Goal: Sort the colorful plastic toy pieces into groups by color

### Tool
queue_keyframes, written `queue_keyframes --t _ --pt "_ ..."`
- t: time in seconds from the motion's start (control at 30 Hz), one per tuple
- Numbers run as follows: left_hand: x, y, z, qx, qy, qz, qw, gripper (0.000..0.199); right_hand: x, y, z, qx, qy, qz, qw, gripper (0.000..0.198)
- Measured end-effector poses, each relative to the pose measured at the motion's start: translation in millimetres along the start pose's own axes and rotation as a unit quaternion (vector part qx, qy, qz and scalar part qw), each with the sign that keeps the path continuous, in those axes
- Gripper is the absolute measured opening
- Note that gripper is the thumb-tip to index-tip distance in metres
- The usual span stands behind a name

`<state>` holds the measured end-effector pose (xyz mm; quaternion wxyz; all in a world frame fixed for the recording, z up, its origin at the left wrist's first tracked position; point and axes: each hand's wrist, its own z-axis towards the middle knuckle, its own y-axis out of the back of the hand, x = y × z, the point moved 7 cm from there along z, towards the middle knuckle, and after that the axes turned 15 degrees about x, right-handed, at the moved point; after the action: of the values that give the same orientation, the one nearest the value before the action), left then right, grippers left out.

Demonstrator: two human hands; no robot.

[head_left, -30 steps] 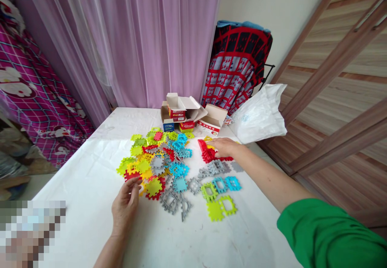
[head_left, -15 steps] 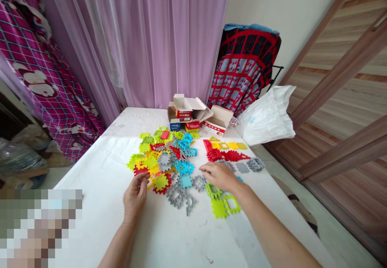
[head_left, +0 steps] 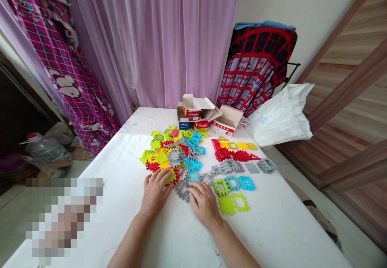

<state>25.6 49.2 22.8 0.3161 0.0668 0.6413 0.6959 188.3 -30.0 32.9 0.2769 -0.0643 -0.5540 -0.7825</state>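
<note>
With the pile's middle as the clock's centre and the person at six, the left hand [head_left: 155, 191] lies over the pile [head_left: 173, 158] of toy pieces at seven o'clock, its fingers slightly spread across a green piece [head_left: 171, 177] that overlaps a red one. It seems placed to steady that edge; how firmly it presses, I cannot tell. The right hand [head_left: 204, 203] sits at five o'clock, fingers curled beside grey pieces [head_left: 181, 189]. Whether they pinch one is hidden.

The loose pieces overlap in mixed colours, while others lie in rows on the table [head_left: 115, 171], apparently so that each colour stays together: a yellow row [head_left: 242, 145] towards two o'clock, then a red row [head_left: 238, 155] and a grey row [head_left: 252, 168] at three, with blue pieces [head_left: 242, 182] and flat green pieces [head_left: 225, 204] at four.

At one o'clock stand opened boxes, huddled at the table's far side, probably to leave working room. A small red box [head_left: 192, 115] sits above a blue box [head_left: 184, 125]; a red-and-white box [head_left: 223, 128] stands just beside them, flap raised. What they hold cannot be made out. The white bag [head_left: 279, 116] at two o'clock hides its contents too.
</note>
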Motion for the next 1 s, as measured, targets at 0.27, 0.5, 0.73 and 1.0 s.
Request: queue_keyframes --t 0.27,0.5,0.73,1.0 --pt "24 16 -16 -0.037 0.090 0.042 0.994 0.020 -4 -7 1 0.022 -0.012 0.006 1.000 0.024" --pt "9 19 -18 -0.043 0.070 0.067 0.994 0.030 -5 -6 2 0.019 -0.007 0.020 1.000 0.027" --pt "-31 23 7 0.030 -0.032 0.085 0.995 0.019 -6 -6 2 0.016 -0.004 0.025 1.000 0.027" --pt "-22 15 -7 0.023 -0.002 0.062 0.998 0.020 -6 -5 2 0.019 -0.010 0.037 0.999 0.026"
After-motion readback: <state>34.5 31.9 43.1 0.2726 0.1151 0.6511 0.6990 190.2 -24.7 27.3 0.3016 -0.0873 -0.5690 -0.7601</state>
